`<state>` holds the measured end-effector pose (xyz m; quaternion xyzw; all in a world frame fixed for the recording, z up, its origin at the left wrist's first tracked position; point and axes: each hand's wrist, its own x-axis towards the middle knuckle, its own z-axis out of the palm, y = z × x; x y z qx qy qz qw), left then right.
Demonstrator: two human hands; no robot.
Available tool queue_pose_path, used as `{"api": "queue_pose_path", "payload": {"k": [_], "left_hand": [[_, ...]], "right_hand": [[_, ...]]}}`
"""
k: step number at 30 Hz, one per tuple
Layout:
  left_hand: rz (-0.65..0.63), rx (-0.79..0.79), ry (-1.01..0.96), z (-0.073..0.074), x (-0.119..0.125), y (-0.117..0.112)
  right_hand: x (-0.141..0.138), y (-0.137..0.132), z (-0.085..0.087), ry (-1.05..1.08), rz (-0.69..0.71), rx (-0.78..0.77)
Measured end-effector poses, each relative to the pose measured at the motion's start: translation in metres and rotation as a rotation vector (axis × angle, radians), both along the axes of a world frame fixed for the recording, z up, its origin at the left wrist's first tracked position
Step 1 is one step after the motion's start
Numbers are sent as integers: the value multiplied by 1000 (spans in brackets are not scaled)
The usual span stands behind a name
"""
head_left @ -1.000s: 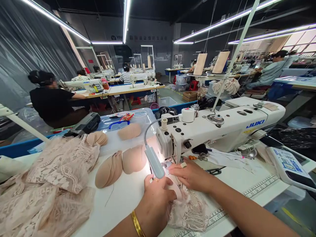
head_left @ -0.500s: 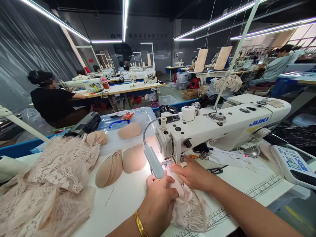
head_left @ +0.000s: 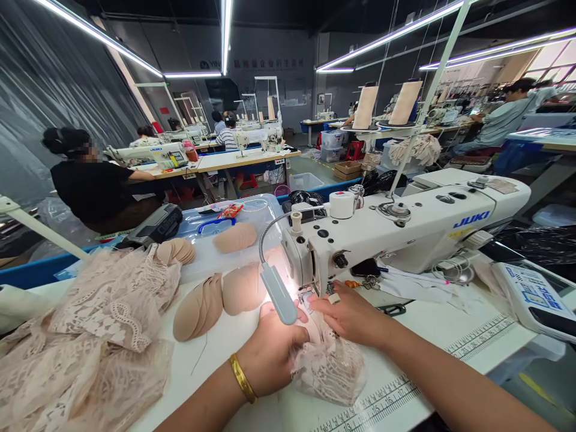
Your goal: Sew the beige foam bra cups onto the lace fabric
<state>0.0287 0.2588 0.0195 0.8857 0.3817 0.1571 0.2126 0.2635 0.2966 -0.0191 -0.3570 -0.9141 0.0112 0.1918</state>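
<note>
Under the needle end of a white sewing machine [head_left: 405,216] lies a piece of beige lace fabric [head_left: 330,366], bunched toward me. My left hand [head_left: 279,345] grips its left side, thumb and fingers closed on the cloth; the lamp head partly covers the fingertips. My right hand [head_left: 348,312] lies on the fabric's right side close to the presser foot, fingers stretched out and pressing down. A small grey lamp [head_left: 279,297] on a bendy neck lights the spot.
Left of my hands are stacked beige cup pads [head_left: 200,306] and a heap of beige lace [head_left: 103,336]. Behind them sits a clear plastic lid [head_left: 265,210]. A control box [head_left: 535,300] stands at right. A person in black [head_left: 90,186] sits beyond.
My left hand has shifted left and slightly up, and the lace bunch has swung left with it. My right hand stays almost in place by the presser foot.
</note>
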Motion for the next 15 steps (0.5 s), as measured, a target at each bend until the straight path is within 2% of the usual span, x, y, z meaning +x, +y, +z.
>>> {"api": "queue_pose_path", "payload": {"k": [5,9,12,15], "left_hand": [[-47,10,-38,4,-10,16],[-74,73,12,6,-14,19],[-129,171,-18,2,-15,15],[-176,233,-60,-6,-18,11]], "right_hand": [[1,2,-2,-2,5,-4],[2,0,2,9,21,-45],[2,-1,6,-12,100,-94],[3,-2,6,-56,106,-113]]}}
